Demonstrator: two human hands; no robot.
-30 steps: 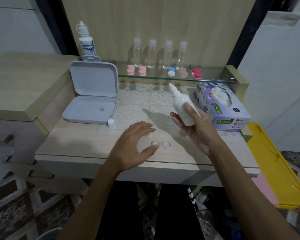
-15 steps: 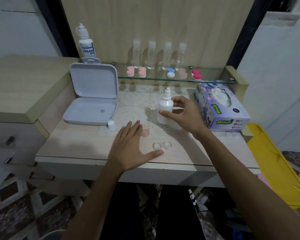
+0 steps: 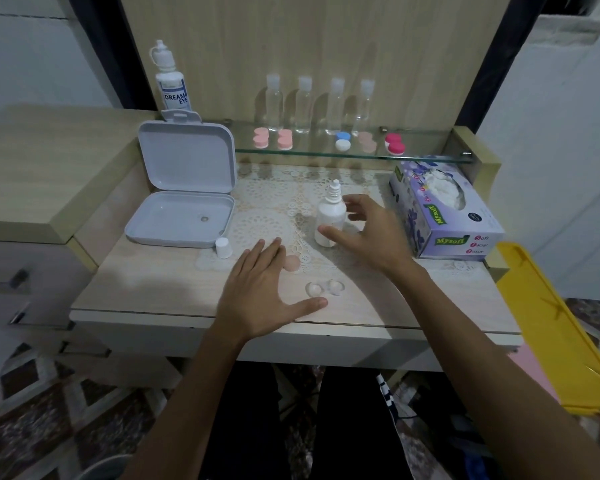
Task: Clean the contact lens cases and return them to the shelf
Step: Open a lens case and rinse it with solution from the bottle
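Note:
A clear contact lens case lies uncapped on the table near the front edge. One pale pink cap rests just behind it. My left hand lies flat on the table, its thumb stretched out just in front of the case. A small white dropper bottle stands upright and uncapped on the lace mat. My right hand is beside it with fingers spread, thumb low at the bottle's base. The bottle's white cap stands further left. More lens cases sit on the glass shelf.
An open grey box stands at the left, a Dream Eye bottle behind it. Several clear bottles line the shelf. A tissue box sits at the right, with a yellow lid beyond the table edge.
My right hand lowered the tilted white bottle, stood it upright on the mat and loosened its fingers from it. My left hand flattened onto the table.

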